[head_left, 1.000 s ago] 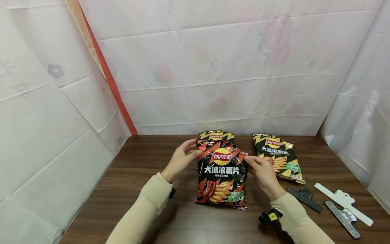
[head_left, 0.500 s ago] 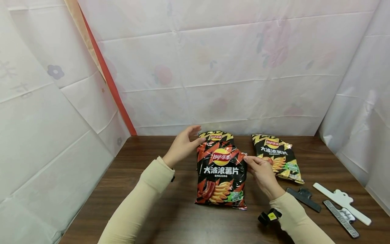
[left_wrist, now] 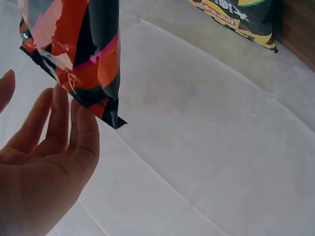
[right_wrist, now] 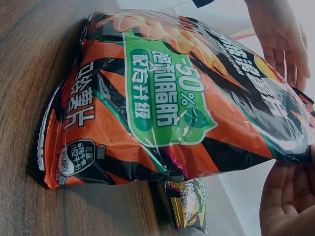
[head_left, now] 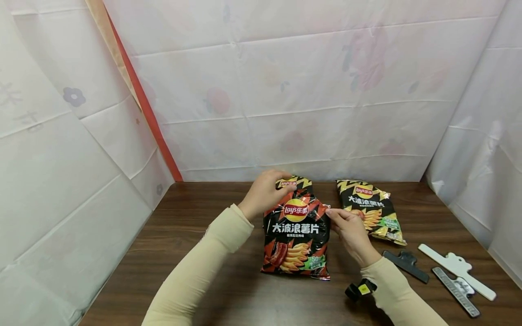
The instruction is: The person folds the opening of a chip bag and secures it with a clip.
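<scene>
1. Okay, red chip bag (head_left: pixel 295 235): middle of the dark wooden table (head_left: pixel 195 217), held up, printed front toward the person. Lower edge down by the tabletop; can't tell if it touches.
2. Right hand (head_left: pixel 351 233): thumb and fingers pinch the bag's upper right corner.
3. Left hand (head_left: pixel 265 194): by the bag's upper left, covering part of it from the head view. Fingers extended, a bit bent, thumb apart from them, gripping nothing. Left-wrist view puts fingertips right at the top seam; contact unclear.
4. Yellow-and-black chip bag (head_left: pixel 302 182) behind the red one, mostly covered, top part showing.
5. Second yellow-and-black bag (head_left: pixel 369 208) to the right, label up, just beyond the right hand.
6. Clips at the right: black clip (head_left: pixel 405 267) nearest the right hand, then white clip (head_left: pixel 458 271) and grey clip (head_left: pixel 456 292), just beside each other.
7. Pale sleeves (head_left: pixel 200 271) on both arms.
8. White cloth (head_left: pixel 326 90) behind, faded fruit prints; red strip (head_left: pixel 162 145) toward the left corner.
</scene>
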`<state>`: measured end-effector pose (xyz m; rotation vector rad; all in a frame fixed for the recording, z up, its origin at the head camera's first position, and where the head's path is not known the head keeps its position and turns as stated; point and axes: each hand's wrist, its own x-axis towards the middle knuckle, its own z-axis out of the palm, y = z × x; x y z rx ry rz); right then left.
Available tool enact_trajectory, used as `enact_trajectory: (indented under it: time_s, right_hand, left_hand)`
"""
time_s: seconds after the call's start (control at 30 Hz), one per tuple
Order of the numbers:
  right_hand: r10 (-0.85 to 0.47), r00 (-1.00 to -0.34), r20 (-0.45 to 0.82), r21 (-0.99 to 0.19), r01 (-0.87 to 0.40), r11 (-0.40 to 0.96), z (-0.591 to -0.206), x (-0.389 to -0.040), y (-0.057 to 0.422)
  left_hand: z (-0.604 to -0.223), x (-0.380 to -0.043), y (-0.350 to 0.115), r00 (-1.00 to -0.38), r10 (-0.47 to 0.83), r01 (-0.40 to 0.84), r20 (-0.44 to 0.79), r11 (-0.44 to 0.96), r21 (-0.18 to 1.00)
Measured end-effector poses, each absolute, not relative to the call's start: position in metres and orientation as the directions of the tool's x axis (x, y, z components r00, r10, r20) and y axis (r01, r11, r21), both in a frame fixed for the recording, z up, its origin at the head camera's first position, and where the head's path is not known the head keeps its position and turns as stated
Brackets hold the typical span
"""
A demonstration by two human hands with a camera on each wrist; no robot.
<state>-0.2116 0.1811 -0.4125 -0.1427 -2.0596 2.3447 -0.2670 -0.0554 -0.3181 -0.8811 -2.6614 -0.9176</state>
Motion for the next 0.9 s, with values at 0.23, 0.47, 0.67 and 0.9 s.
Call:
enact_trajectory:
  time_s: [0.23, 0.47, 0.67, 0.9]
  right_hand:
    - [0.050, -0.998, -0.048, -0.991, 0.041, -0.127, -0.412, -0.211, 0.183]
    - [0.045, -0.998, -0.047, -0.990, 0.040, -0.135, -0.411, -0.211, 0.182]
    - [0.049, -0.998, -0.045, -0.991, 0.039, -0.126, -0.412, -0.211, 0.182]
    - [0.015, -1.000, -0.017, -0.988, 0.014, -0.157, -0.413, -0.210, 0.183]
  left_hand:
    - [-0.316, -0.271, -0.043, -0.783, 0.547, 0.620, 0.297, 0.648, 0.443]
    - [-0.319, -0.271, -0.038, -0.779, 0.572, 0.625, 0.255, 0.679, 0.384]
    - [-0.322, -0.273, -0.037, -0.802, 0.551, 0.591, 0.232, 0.672, 0.447]
    - [-0.321, -0.275, -0.040, -0.834, 0.529, 0.523, 0.161, 0.662, 0.537]
